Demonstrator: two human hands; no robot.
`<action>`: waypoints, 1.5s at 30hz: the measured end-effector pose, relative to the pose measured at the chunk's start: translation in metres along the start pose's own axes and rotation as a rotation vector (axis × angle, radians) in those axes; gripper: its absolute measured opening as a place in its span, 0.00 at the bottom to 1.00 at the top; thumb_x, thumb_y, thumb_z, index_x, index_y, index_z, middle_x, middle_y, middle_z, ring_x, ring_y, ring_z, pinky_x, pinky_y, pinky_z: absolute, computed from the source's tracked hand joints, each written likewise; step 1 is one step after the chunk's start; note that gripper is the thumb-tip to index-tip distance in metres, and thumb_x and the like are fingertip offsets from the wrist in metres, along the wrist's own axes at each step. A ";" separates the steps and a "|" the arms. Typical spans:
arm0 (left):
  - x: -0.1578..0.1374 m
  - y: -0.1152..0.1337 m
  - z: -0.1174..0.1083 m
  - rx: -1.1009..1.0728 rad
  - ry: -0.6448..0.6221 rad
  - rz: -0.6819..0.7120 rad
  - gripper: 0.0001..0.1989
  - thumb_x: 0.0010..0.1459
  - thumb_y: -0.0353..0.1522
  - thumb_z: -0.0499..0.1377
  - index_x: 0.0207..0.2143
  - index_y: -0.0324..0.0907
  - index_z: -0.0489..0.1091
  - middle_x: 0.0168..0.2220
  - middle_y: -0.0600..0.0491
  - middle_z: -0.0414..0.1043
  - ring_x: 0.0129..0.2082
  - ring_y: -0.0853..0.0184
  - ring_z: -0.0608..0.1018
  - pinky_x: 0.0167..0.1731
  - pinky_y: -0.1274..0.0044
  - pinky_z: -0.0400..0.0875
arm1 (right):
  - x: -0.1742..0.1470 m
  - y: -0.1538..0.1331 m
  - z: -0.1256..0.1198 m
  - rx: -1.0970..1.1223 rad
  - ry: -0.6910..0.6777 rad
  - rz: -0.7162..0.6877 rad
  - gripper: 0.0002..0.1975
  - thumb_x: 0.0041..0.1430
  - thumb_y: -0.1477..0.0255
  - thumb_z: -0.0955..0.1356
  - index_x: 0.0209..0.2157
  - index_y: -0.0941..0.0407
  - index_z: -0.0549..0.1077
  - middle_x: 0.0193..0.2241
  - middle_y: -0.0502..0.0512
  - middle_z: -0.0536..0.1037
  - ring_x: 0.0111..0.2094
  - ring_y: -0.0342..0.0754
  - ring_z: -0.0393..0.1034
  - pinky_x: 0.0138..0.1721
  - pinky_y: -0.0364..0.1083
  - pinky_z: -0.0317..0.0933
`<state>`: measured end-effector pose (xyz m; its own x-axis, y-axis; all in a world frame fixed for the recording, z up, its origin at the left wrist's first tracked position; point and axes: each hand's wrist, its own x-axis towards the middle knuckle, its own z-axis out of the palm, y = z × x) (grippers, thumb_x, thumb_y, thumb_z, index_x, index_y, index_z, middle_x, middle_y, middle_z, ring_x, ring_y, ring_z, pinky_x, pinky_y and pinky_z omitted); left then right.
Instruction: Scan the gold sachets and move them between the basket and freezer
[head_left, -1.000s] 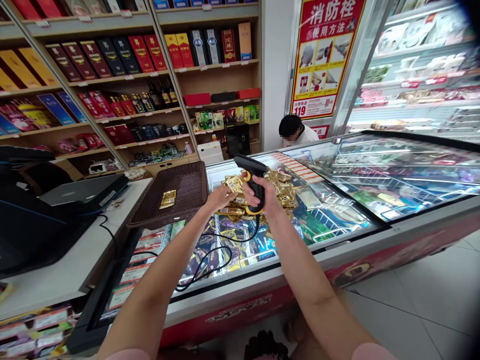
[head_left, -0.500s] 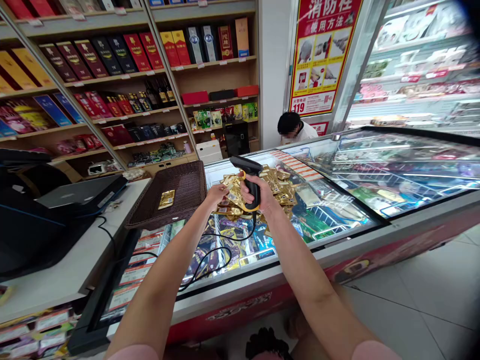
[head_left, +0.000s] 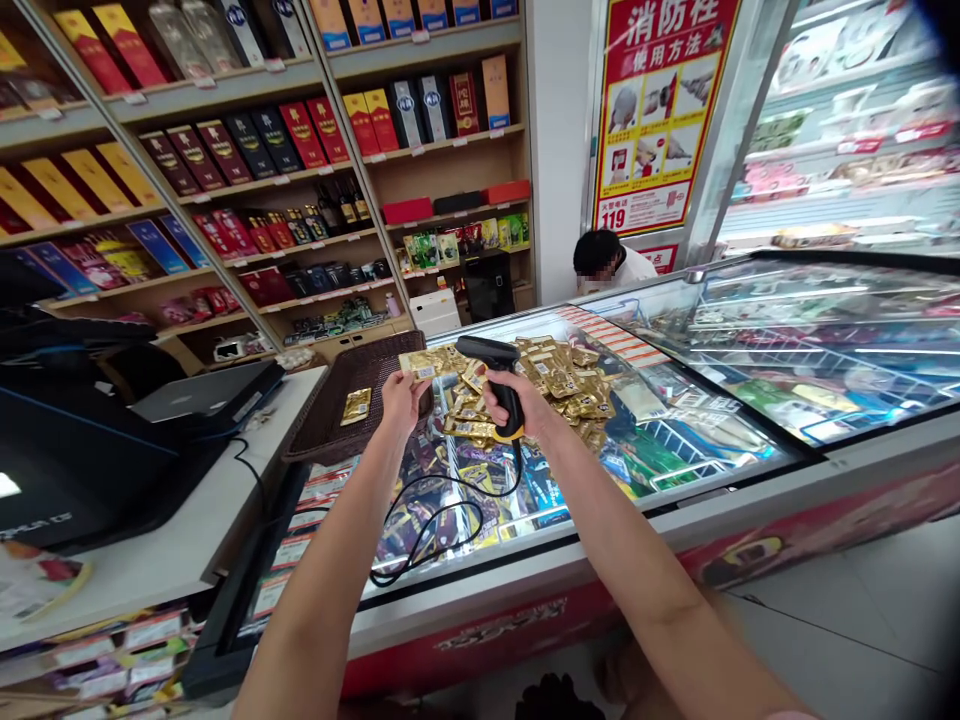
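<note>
My left hand (head_left: 402, 398) pinches the edge of a gold foil packet (head_left: 444, 359), whose white label faces up toward me. In my right hand (head_left: 523, 402) is a black handheld barcode scanner (head_left: 489, 350) with yellow trim, its head pointing left toward that packet. Its black cable (head_left: 450, 482) loops across the freezer glass. Under and beyond both hands lies a pile of similar gold packets (head_left: 570, 380). One more gold packet (head_left: 356, 407) rests in the dark brown woven basket (head_left: 319, 400), left of my left hand.
The glass-topped chest freezer (head_left: 480, 590) runs along in front of me. To the left, a white counter (head_left: 187, 540) carries a black machine (head_left: 67, 440). A person (head_left: 600, 258) is low behind the freezer. Shelves of boxes (head_left: 262, 140) stand behind.
My left hand has moved left from the pile with a gold packet, toward the basket's edge. The scanner stays in my right hand, above the pile. The camera view has shifted slightly.
</note>
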<state>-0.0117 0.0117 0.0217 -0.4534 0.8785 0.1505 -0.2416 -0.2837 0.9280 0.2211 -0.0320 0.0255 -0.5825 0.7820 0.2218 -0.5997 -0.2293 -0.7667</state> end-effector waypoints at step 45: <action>0.002 -0.006 -0.020 -0.233 0.057 -0.047 0.09 0.61 0.26 0.59 0.28 0.42 0.63 0.28 0.57 0.75 0.32 0.72 0.80 0.48 0.67 0.75 | 0.000 0.029 0.030 -0.390 0.063 0.058 0.19 0.53 0.58 0.72 0.22 0.56 0.66 0.16 0.47 0.66 0.12 0.38 0.59 0.14 0.40 0.56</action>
<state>-0.0285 0.0076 0.0093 -0.4828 0.8717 0.0835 -0.4520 -0.3298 0.8288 0.1872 -0.0557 0.0209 -0.5671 0.8111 0.1433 -0.3067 -0.0464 -0.9507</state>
